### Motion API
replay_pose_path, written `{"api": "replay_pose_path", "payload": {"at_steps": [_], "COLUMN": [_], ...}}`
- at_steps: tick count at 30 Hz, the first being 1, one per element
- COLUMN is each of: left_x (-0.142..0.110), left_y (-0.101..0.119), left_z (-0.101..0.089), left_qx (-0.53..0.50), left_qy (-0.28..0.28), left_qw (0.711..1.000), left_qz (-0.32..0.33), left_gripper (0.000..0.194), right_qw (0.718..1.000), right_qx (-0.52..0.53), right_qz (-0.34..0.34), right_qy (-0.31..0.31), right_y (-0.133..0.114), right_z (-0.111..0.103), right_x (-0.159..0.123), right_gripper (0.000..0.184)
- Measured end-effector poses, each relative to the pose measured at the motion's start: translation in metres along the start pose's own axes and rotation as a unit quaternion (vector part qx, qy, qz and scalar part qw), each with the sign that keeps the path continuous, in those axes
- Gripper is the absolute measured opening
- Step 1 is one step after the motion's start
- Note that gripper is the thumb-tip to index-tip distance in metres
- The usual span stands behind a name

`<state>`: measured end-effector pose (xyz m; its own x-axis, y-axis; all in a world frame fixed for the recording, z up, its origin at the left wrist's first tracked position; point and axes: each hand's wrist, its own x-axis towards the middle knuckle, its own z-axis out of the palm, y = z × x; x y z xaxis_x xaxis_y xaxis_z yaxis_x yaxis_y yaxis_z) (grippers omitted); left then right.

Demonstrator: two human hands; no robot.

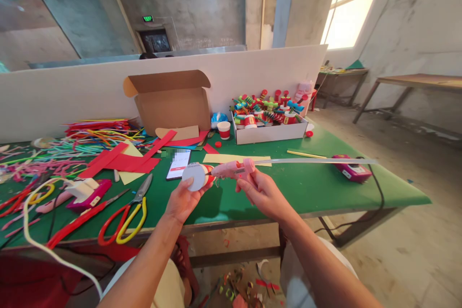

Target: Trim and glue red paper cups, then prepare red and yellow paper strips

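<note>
We have the paper cup [196,177] in our left hand [184,202], up over the green table [310,192], tipped so its white round end shows. Our left fingers are partly open, just wide enough to curl around the cup and hold it. Our right hand [266,193] is closed around the handle of the pink glue gun [236,169], and its tip is right by the cup's red side. A long, clear glue stick [317,160] pokes out the back, over the purple plug block [352,168].

The phone [178,164] is just behind the cup, and the cup hides a bit of it. A pale strip [216,158] lies behind the gun. The big scissors [137,199] and red paper strips [132,162] crowd our left side, with fuzzy sticks [104,130] past them. Farther back are a brown box [173,106], another cup [224,130] and a white box [272,134] full of toys.
</note>
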<state>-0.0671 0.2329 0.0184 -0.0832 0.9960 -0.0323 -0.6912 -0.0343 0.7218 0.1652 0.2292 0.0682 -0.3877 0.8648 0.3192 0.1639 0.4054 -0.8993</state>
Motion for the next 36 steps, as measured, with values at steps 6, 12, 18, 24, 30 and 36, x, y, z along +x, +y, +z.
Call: {"api": "replay_pose_path", "payload": {"at_steps": [6,12,18,24,30,36], "left_x": [0.001,0.000,0.000,-0.002,-0.003,-0.001], "left_y": [0.001,0.003,0.006,0.009,0.011,0.008], "left_z": [0.000,0.006,0.019,0.029,0.030,0.019], "left_qx": [-0.028,-0.064,-0.097,-0.104,-0.099,-0.105], "left_qy": [0.026,0.058,0.145,0.189,0.199,0.153], "left_qw": [0.999,0.996,0.984,0.974,0.970,0.979], "left_qz": [0.002,-0.015,-0.040,-0.074,-0.097,-0.087], "left_gripper": [0.054,0.046,0.033,0.024,0.021,0.020], "right_qw": [1.000,0.999,0.994,0.987,0.984,0.989], "right_qx": [-0.004,-0.016,-0.048,-0.087,-0.100,-0.097], "right_qz": [-0.007,-0.032,-0.077,-0.131,-0.143,-0.109], "right_qy": [-0.003,0.031,0.059,0.037,0.027,0.026], "right_y": [0.002,0.003,0.006,0.013,0.015,0.013], "right_z": [0.004,0.012,0.019,0.028,0.031,0.033], "right_x": [-0.001,0.000,-0.001,0.000,0.001,0.003], "right_gripper": [0.031,0.026,0.021,0.020,0.020,0.018]}}
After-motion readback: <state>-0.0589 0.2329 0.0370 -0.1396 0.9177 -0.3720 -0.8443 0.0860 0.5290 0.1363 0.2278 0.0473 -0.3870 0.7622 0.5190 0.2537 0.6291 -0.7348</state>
